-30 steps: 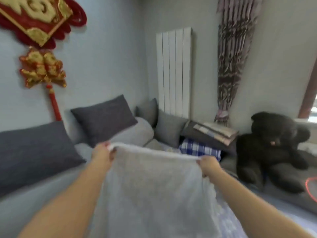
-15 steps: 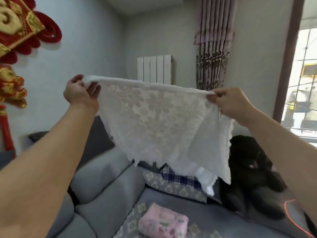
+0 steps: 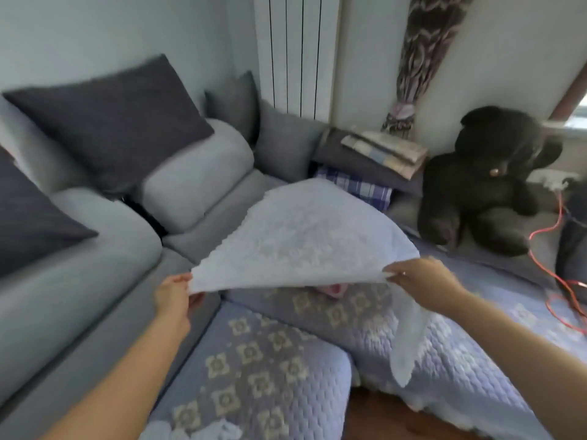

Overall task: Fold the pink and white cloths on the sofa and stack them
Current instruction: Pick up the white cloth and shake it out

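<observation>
A white lace cloth [image 3: 305, 236] billows in the air over the sofa seat, spread out away from me. My left hand [image 3: 173, 295] pinches its near left corner and my right hand [image 3: 419, 277] pinches its near right corner. A flap of the same cloth hangs down below my right hand. Under the lifted cloth a small part of the pink cloth [image 3: 332, 289] shows on the quilted sofa cover [image 3: 263, 360]; most of it is hidden.
Grey sofa backrests [image 3: 190, 182] and dark cushions [image 3: 108, 119] line the left. A big black plush bear [image 3: 486, 182] sits at the right. Folded blankets [image 3: 381, 154] are stacked in the far corner. A red cable [image 3: 559, 281] runs along the right.
Half a second ago I held the white cloth high in front of me, hanging down. Now both hands have come down and the cloth floats out flat over the seat.
</observation>
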`<state>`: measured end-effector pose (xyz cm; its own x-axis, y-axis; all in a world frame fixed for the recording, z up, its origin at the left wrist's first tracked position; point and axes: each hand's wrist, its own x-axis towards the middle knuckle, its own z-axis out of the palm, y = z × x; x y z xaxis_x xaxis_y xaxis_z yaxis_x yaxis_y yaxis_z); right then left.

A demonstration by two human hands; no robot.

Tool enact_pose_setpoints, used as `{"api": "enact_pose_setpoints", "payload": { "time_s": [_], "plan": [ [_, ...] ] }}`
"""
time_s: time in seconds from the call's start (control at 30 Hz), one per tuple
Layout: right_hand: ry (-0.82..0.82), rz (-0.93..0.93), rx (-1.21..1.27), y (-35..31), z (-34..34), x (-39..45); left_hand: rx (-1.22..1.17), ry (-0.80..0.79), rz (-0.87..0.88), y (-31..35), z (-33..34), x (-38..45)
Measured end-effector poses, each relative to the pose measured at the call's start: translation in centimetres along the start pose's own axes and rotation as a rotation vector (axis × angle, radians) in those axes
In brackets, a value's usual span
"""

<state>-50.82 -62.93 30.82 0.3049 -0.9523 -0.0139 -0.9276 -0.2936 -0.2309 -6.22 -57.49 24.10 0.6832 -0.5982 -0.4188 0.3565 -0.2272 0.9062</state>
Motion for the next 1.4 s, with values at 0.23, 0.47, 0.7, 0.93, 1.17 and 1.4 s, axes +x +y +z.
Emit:
{"api": "enact_pose_setpoints", "payload": {
  "time_s": [0.23, 0.47, 0.7, 0.93, 1.17, 1.4],
  "plan": [
    [-0.267, 0.102, -0.045, 4.0, 13.0, -3.8, 0.363, -0.079, -0.238, -12.0, -2.4, -1.1],
    [-0.477, 0.134, -0.033, 6.4, 17.7, -7.2, 0.482, -0.097, -0.348, -17.9, -4.1, -0.6],
    [-0.202, 0.703, -0.07, 11.8, 16.2, -13.5, 0.959, -0.043, -0.084, -18.2, -7.4, 4.8],
    [-0.319, 1.035, -0.258, 14.9, 14.9, -22.5, 1.408, -0.107, 0.015, -18.0, -8.7, 5.2],
    [-0.648, 1.262, -0.059, 20.2, 19.4, -25.6, 1.295, -0.176, 0.085, -17.0, -7.5, 2.3],
    [-0.236, 1.291, 0.27, 14.7, 17.5, -24.5, 1.094, -0.136, 0.293, -15.4, -7.4, 1.1]
  ]
}}
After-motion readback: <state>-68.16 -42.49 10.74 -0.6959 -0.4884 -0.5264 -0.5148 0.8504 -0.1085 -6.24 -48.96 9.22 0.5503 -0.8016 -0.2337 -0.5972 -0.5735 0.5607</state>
